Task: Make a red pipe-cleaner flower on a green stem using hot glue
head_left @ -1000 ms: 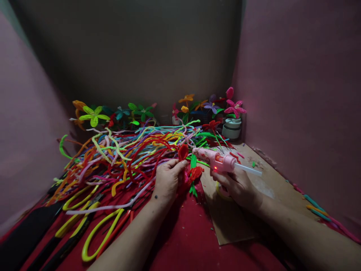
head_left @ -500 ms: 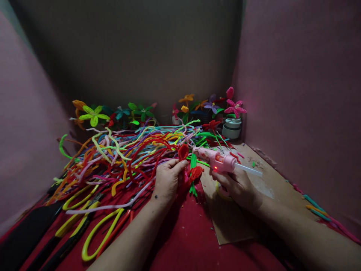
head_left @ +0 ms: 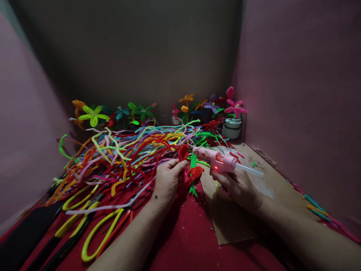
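Between the thumb and fingers of my left hand (head_left: 168,180) is a red pipe-cleaner petal (head_left: 183,152), held upright. My right hand (head_left: 236,186) is wrapped round the handle of a pink hot glue gun (head_left: 214,158). Its small red light is lit, and a clear glue stick (head_left: 249,170) sticks out of its back. The nozzle points left, a little to the right of the petal. Below it, beside my left hand, are a red fuzzy piece (head_left: 196,172) and green pipe-cleaner strips (head_left: 193,162). My left fingers partly hide what lies behind them.
A heap of coloured pipe cleaners (head_left: 135,146) spreads across the red cloth (head_left: 180,241). Yellow-handled scissors (head_left: 98,241) and pliers (head_left: 75,222) lie at the left front. A cardboard sheet (head_left: 225,226) lies under my right hand. Pipe-cleaner flowers (head_left: 94,116) and a pale pot (head_left: 231,128) stand at the back.
Both hands, the petal and the glue gun keep almost the same places. The glue stick's end reaches very slightly farther right.
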`<action>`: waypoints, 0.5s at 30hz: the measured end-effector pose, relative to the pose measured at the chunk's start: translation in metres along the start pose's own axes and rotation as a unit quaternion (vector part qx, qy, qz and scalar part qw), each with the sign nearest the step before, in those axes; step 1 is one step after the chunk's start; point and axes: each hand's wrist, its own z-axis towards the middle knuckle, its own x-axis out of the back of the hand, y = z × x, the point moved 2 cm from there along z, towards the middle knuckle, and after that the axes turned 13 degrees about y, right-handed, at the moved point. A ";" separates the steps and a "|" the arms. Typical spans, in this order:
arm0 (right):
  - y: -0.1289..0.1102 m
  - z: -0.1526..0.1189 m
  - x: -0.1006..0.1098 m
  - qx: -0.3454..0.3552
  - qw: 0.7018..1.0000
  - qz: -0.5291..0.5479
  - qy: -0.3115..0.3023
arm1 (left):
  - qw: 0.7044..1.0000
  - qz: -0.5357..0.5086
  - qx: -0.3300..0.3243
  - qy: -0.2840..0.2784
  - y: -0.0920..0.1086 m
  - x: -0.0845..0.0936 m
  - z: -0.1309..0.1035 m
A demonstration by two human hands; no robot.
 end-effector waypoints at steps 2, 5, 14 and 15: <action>0.000 0.000 0.000 0.004 1.000 -0.001 0.001 | 1.000 0.000 -0.004 0.003 0.001 0.000 -0.001; 0.000 0.001 0.000 0.006 1.000 -0.004 -0.005 | 1.000 0.008 -0.009 0.007 0.003 -0.001 -0.001; -0.002 0.002 -0.001 0.008 1.000 -0.003 -0.028 | 1.000 -0.010 0.008 -0.002 0.001 -0.001 0.001; -0.002 0.002 -0.001 0.006 1.000 -0.004 -0.024 | 1.000 -0.013 0.010 -0.001 0.001 -0.001 0.001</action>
